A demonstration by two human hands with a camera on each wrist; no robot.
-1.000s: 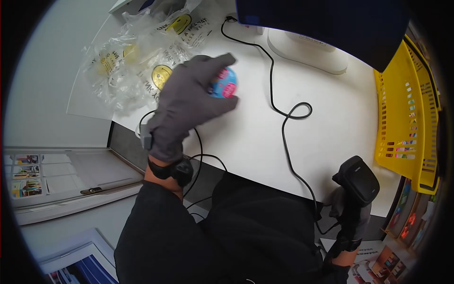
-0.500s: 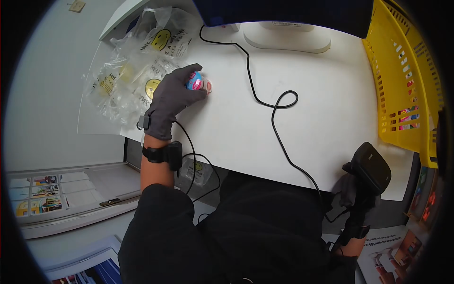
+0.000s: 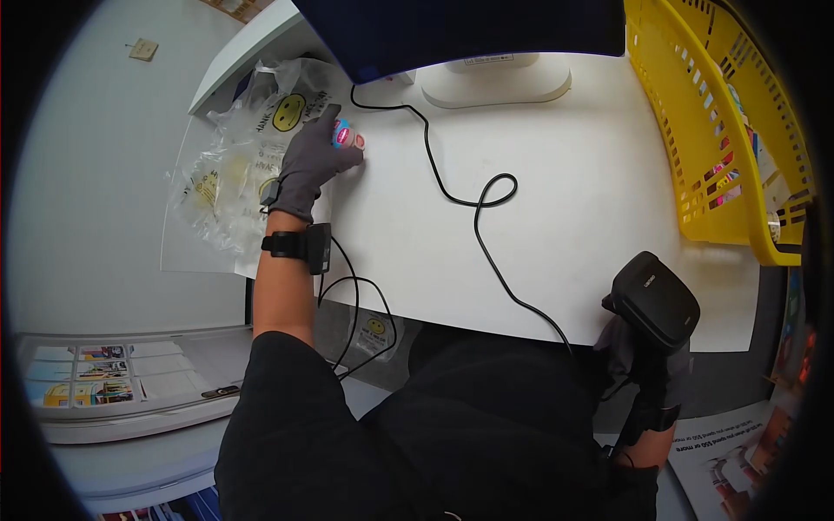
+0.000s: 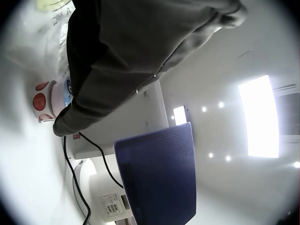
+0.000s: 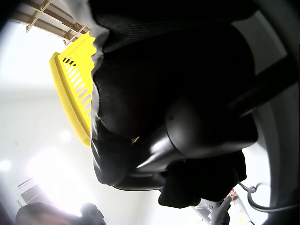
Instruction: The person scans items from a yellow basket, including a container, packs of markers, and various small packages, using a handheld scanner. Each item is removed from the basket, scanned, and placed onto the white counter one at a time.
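My gloved left hand [image 3: 320, 156] grips a small round blue and pink packet [image 3: 347, 136] at the far left of the white counter [image 3: 556, 217], right beside the clear smiley-face plastic bags [image 3: 252, 148]. The left wrist view shows the packet [image 4: 49, 98] under the glove, resting on the counter. My gloved right hand [image 3: 638, 365] holds a black barcode scanner [image 3: 656, 300] by its handle at the counter's near right edge. In the right wrist view the scanner [image 5: 201, 136] fills the frame.
The scanner's black cable [image 3: 469, 208] loops across the counter toward a white monitor stand [image 3: 495, 82] under a dark screen [image 3: 460, 30]. A yellow basket [image 3: 712, 139] with goods stands at the right. Leaflets [image 3: 78, 382] lie on a lower shelf at the left.
My left hand has carried the packet farther away and leftward, up to the plastic bags. The right hand still holds the scanner in about the same place.
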